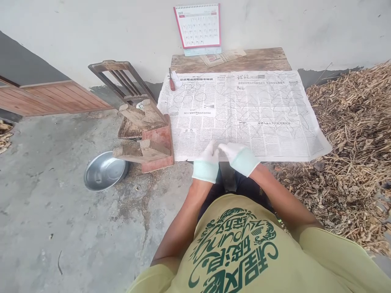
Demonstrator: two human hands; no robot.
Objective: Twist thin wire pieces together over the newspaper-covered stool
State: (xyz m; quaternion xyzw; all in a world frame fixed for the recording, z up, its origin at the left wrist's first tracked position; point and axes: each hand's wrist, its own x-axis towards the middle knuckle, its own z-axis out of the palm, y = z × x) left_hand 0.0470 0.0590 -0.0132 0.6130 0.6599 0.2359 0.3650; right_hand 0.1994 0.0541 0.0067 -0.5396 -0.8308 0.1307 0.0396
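Both of my hands wear white work gloves with pale green cuffs and meet close together at the near edge of a spread newspaper point(207, 122). My left hand point(208, 156) points away from me, its fingers stretched out and the thumb apart. From the right, my right hand point(236, 154) reaches across with fingers extended toward the left one. I see nothing held between them. Thin curved dark lines cover parts of the newspaper; whether they are drawn or lie on top, I cannot tell. A red-handled screwdriver point(172, 83) rests near the newspaper's far left corner.
Under the newspaper stands a wooden table point(259, 59) against the wall, with a desk calendar point(200, 28) behind. Left are a tipped wooden stool point(157, 148), a wooden chair point(122, 79) and a metal basin point(105, 173). Dry plant stalks point(351, 162) are heaped at right.
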